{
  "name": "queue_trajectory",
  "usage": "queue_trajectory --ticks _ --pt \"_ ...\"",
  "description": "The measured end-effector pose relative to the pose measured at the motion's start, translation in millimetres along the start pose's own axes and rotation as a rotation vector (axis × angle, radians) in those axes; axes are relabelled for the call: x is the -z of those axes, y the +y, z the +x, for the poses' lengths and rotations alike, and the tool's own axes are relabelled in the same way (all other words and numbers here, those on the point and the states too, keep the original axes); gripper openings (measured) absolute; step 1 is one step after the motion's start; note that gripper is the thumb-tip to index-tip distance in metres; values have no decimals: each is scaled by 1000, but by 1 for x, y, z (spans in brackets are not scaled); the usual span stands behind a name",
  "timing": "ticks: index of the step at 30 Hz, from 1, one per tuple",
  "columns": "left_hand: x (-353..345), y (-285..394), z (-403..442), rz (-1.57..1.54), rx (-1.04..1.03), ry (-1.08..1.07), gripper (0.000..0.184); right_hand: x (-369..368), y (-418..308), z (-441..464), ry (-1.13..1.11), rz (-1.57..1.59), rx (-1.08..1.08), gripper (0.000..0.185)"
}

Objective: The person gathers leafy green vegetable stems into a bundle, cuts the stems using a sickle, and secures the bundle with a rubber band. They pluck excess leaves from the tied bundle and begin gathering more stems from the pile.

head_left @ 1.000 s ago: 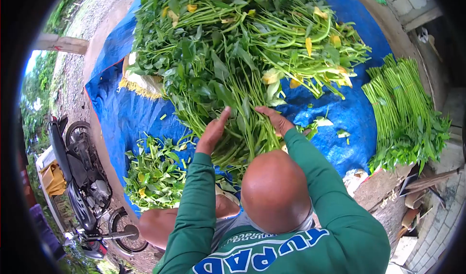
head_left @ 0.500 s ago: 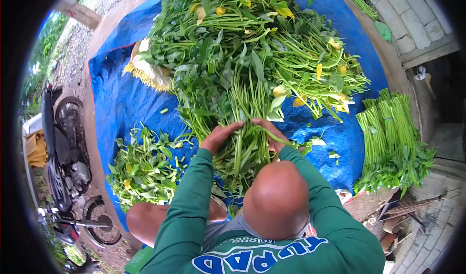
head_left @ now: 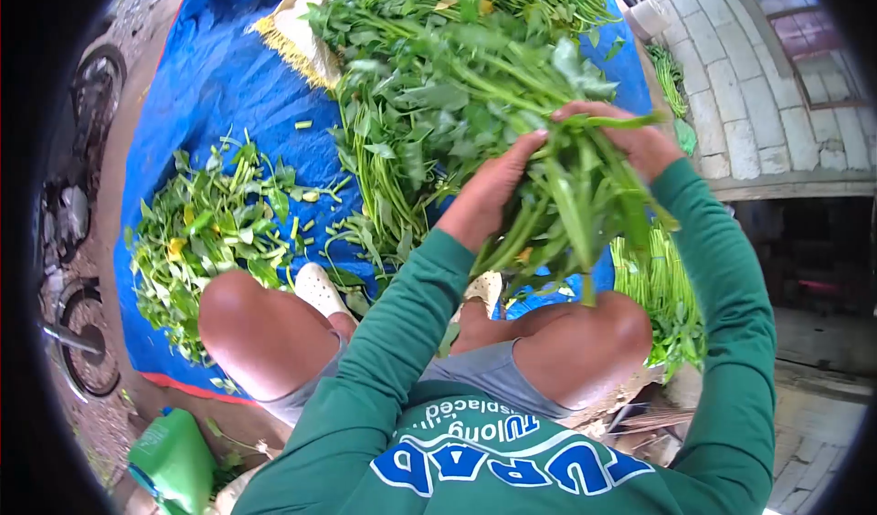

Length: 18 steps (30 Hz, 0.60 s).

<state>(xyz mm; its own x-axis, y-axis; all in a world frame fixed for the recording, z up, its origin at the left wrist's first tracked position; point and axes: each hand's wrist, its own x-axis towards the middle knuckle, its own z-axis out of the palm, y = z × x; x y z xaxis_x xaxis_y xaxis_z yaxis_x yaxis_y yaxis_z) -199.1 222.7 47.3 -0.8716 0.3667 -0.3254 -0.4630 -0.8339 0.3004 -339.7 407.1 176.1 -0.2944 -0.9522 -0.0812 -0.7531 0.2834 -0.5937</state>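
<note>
Both of my hands grip a loose bunch of water spinach (head_left: 571, 191), long green stems with narrow leaves, raised above the blue tarp. My left hand (head_left: 493, 186) wraps its near left side, the thumb along the stems. On the other side my right hand (head_left: 630, 136) closes round the stems, partly covered by them. Stems and leaves hang toward my right knee. Behind the bunch lies a large heap of water spinach (head_left: 384, 141), partly hidden by what I hold.
Trimmed leaves and cut stems (head_left: 215, 232) lie on the blue tarp (head_left: 192, 86) at left. Tied bundles (head_left: 662, 278) stand beyond my right arm. A white sack (head_left: 306, 36) pokes from the heap. A green jug (head_left: 174, 460) stands lower left; a motorcycle (head_left: 73, 214) is at far left.
The bunch has been lifted off the heap and swung to the right, with both hands around it. My view has shifted, so my knees and slippers now show.
</note>
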Motion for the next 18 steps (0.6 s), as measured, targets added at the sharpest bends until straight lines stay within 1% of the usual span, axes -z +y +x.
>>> queue_trajectory --ticks 1,2,5,6,7,9,10,11,12,14,15,17,18 --pt "-6 -1 1 14 -15 -42 58 10 -13 -3 3 127 -126 41" --pt "-21 4 -8 5 -13 -42 54 20 -26 -7 21 254 -252 41" --pt "-44 13 -11 44 -59 -123 56 54 -78 -1 159 437 -442 40" --pt "-50 20 -13 72 -72 -136 57 62 -87 2 254 680 -616 38" --pt "-53 25 -14 105 -84 -147 57 65 -98 6 202 570 -532 39" --pt "-45 27 0 32 -114 -259 60 67 -115 13 107 353 -352 40" --pt "-35 24 11 -6 -128 -316 61 67 -111 25 40 180 -376 43" --pt "-22 18 20 -94 -202 -453 68 64 -103 44 -28 11 -401 46" --pt "-5 10 23 -135 -204 -458 74 52 -91 59 -61 -106 -432 51" --pt "43 1 27 -214 -217 -471 86 -13 -57 85 64 -160 -513 62" --pt "69 -5 21 -240 -211 -432 85 -62 -38 91 139 -164 -557 68" --pt "123 -25 -1 -217 -211 -253 83 -182 -10 86 260 -192 -620 79" --pt "149 -37 -14 -146 -200 -102 82 -233 -4 82 291 -205 -646 85"
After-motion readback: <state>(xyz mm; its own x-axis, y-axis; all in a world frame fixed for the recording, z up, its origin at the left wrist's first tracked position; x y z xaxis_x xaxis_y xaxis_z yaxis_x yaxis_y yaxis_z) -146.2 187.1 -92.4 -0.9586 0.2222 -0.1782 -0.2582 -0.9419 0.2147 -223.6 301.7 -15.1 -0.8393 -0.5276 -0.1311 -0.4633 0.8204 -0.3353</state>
